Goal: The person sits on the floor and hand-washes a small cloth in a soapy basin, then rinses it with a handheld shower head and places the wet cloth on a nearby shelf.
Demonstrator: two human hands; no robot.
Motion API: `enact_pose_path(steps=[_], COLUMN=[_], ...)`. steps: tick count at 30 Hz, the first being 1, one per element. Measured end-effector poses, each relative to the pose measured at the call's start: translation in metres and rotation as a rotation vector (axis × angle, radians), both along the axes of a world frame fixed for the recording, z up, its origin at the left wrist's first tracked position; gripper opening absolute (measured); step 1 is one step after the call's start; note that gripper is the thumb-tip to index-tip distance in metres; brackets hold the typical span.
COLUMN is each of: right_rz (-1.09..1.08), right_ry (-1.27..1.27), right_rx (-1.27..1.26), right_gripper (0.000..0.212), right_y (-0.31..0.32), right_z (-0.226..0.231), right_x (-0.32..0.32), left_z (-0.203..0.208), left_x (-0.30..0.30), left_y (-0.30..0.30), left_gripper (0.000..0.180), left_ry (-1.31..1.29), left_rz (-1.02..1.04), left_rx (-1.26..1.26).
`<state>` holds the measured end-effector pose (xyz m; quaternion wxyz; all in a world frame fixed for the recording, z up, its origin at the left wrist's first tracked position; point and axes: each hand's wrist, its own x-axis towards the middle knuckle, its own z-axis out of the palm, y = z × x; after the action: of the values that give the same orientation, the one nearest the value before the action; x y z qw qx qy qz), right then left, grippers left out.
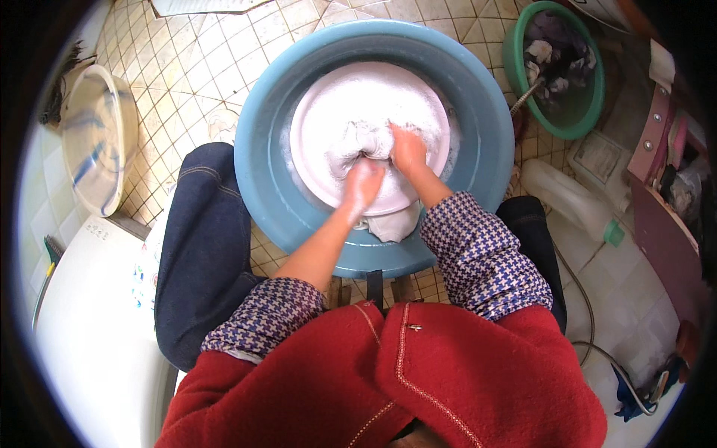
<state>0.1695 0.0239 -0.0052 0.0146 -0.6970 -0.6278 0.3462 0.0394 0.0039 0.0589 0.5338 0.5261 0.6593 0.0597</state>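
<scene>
Both my hands are in a pale pink basin (300,142) full of white suds, which sits inside a larger blue tub (261,97). Between them is a wet white cloth (360,143), bunched up and covered in foam. My left hand (364,179) is closed on its near side, fingers curled and partly hidden by suds. My right hand (407,149) grips the cloth's right end, its fingertips in the foam. Below the pink basin's near rim, another piece of whitish fabric (394,224) lies in the blue tub.
A green basin (515,60) with dark and white clothes in water stands at the far right. A translucent bottle with a green cap (571,196) lies on the right. On the left are an upright beige basin (93,142) and a white appliance (97,321). The floor is tiled.
</scene>
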Motion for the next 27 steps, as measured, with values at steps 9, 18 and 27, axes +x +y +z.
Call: enact_pose_path(steps=[9, 18, 27], right_rz=[-0.034, -0.182, -0.288], right_ry=[0.356, 0.031, 0.338], right_rx=[0.06, 0.037, 0.069], right_gripper=[0.032, 0.023, 0.051], right_y=[-0.024, 0.034, -0.011], right_z=[0.095, 0.058, 0.037], right_x=[-0.039, -0.042, -0.052], left_z=[-0.057, -0.057, -0.038], left_x=[-0.023, -0.005, -0.022], left_y=[0.024, -0.012, 0.003], left_gripper=[0.051, 0.042, 0.068], left_ry=[-0.771, -0.728, -0.908], left_rz=[0.849, 1.151, 1.196], left_rx=[-0.435, -0.628, -0.699])
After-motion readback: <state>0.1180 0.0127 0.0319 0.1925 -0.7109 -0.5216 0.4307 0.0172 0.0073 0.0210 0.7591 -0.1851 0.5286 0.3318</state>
